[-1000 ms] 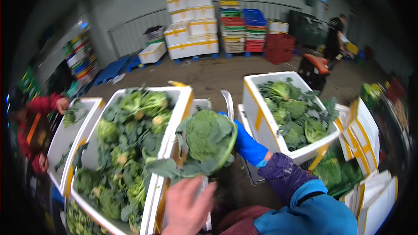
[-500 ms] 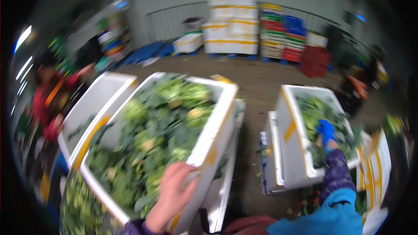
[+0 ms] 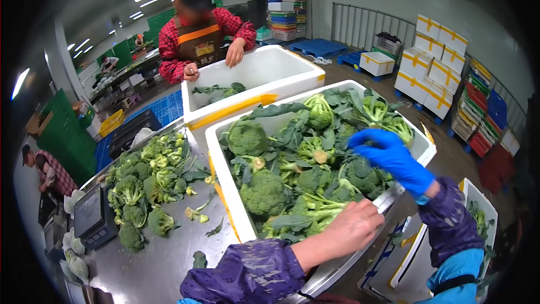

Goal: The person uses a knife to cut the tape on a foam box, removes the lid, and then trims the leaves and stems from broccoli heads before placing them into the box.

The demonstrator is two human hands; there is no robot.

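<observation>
1. The left hand (image 3: 351, 228) is bare and has a purple sleeve. It is in the lower middle of the frame. Its fingers are curled tight over the near edge of the big white box (image 3: 222, 183).
2. The right hand (image 3: 391, 157) wears a blue glove. It is just right of the middle and reaches down into the same box. Its fingers are bent and lie on the broccoli (image 3: 264, 191). I cannot tell if it grips a piece or only touches it.
3. The big white box fills the middle of the frame. It is full of broccoli heads and big leaves.
4. At the lower left is a metal table (image 3: 163, 264). A loose pile of greens (image 3: 146, 180) lies on it, just beside the box. A scale (image 3: 90, 219) stands at the left edge. Its screen is too blurry to read.
5. At the lower right, a low box (image 3: 478, 205) holds some more greens.
6. Behind the big box, touching it, is a second white box (image 3: 281, 73) with a yellow strip on its side. Only a few leaves lie in it. A person in a red checked shirt (image 3: 199, 39) stands at its far side with one hand on the rim.
7. Far off at the upper right are stacked white boxes (image 3: 439, 39) with yellow tape. Coloured crates (image 3: 284, 5) are stacked at the top middle. Any writing there is too small to read.
</observation>
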